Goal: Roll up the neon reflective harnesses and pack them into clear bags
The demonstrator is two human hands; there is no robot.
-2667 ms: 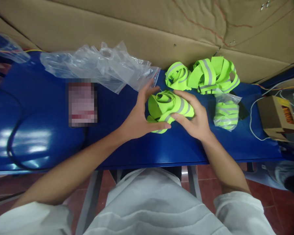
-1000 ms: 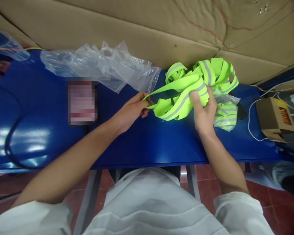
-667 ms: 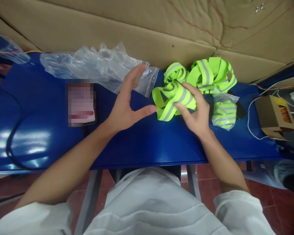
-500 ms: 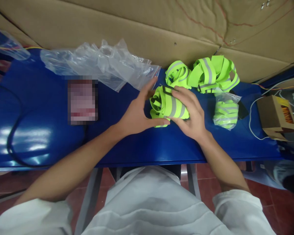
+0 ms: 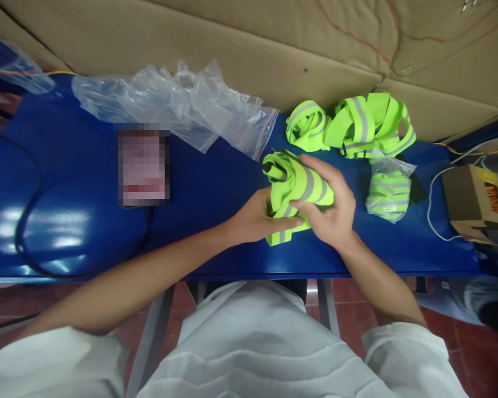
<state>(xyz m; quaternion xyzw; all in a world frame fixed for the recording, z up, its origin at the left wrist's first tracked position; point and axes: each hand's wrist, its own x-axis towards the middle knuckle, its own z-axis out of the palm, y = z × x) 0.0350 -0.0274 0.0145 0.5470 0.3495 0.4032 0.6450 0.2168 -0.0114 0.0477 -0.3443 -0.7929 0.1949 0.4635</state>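
Observation:
Between my two hands is a rolled bundle of neon yellow-green reflective strap (image 5: 301, 185) with grey stripes. My left hand (image 5: 255, 218) grips its lower left part, the thumb across the front and the other fingers hidden behind. Wrapped around its right side is my right hand (image 5: 336, 202), thumb pressed on the front. A short strap end hangs below the roll near my left thumb. Behind the bundle lie more loose reflective straps (image 5: 365, 127) and a smaller coil (image 5: 308, 126). To the right sits a clear bag with a folded strap (image 5: 389, 193).
Clear zip bags (image 5: 178, 105) are spread along the back of the blue table (image 5: 216, 260). A blurred-out pinkish object (image 5: 144, 168) lies at left, near a black cable (image 5: 19, 221). At right stand an open cardboard box (image 5: 475, 202) and a white cable (image 5: 430, 202).
The bundle has come up and nearer to me, tilted. My left hand has moved down and closed on its lower left. The black buckle on top is now hidden.

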